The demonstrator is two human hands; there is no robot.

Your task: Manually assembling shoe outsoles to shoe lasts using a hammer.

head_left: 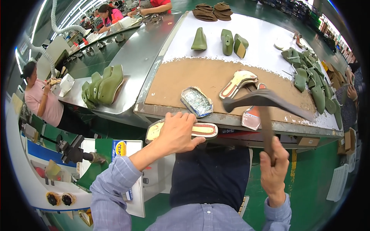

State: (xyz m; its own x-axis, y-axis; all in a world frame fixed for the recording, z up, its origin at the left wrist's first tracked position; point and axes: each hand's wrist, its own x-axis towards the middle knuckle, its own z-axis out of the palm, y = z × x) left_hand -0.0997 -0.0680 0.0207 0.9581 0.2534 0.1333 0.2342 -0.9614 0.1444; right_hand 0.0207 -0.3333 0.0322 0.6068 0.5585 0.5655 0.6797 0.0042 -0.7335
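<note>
My left hand [176, 133] is closed over a shoe insole [205, 130], cream with a red-brown border, held flat at the near edge of the bench. Whether a last sits beneath it is hidden. In my right hand [274, 169] is a hammer [266, 127], gripped by its wooden handle. Its long, curved dark head is raised above the bench edge and smeared by motion. Beyond the left hand stands a clear tray of small metal nails [197, 101]. Another insole [238, 82] lies behind the hammer head, and a pinkish heel end [251, 117] shows below it.
Green shoe lasts [227, 41] stand at the bench's far side, with a heap of lasts [316, 84] on the right. More lasts [107, 86] stand on the metal table at left. Brown stacked pieces [212, 12] lie farther back. A co-worker [44, 96] works at far left.
</note>
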